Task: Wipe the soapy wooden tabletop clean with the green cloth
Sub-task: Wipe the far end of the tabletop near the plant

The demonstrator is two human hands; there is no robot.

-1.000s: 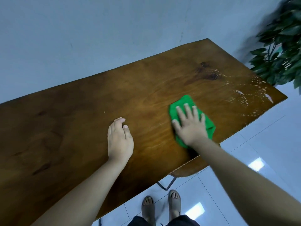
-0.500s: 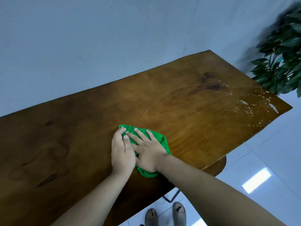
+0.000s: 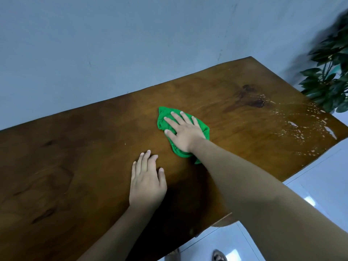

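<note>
Wall (image 3: 94, 44): plain grey-blue, fills the upper half of the frame.

Tabletop (image 3: 75, 157): dark brown wood with visible grain and a dark knot at right of centre, runs diagonally from lower left to the right edge. Most of the surface looks dull and free of foam.

Tiled floor (image 3: 320, 176): pale, glossy, lower right.

Potted plant (image 3: 331, 78): dark green leaves, blurred, right edge of the frame, beyond the far corner of the tabletop.

Soap suds (image 3: 301, 127): white flecks and wet streaks, confined to the right end of the tabletop, well apart from the cloth.

Right hand (image 3: 185, 131): flat, fingers spread, palm pressing down on the cloth; not gripping it, pinning it to the wood.

Left hand (image 3: 147, 182): flat and released on bare wood, lower centre, holding nothing; appears to brace the body.

Green cloth (image 3: 163, 119): bunched under the right hand, centre of the frame, lying on the tabletop.

Step in hand, by judgement: mid-wipe over the middle section. The suds at the right end remain undone. Next move calls for carrying the cloth rightward under steady downward pressure into the sudsy patch, keeping the wet from being pushed over the edge.
</note>
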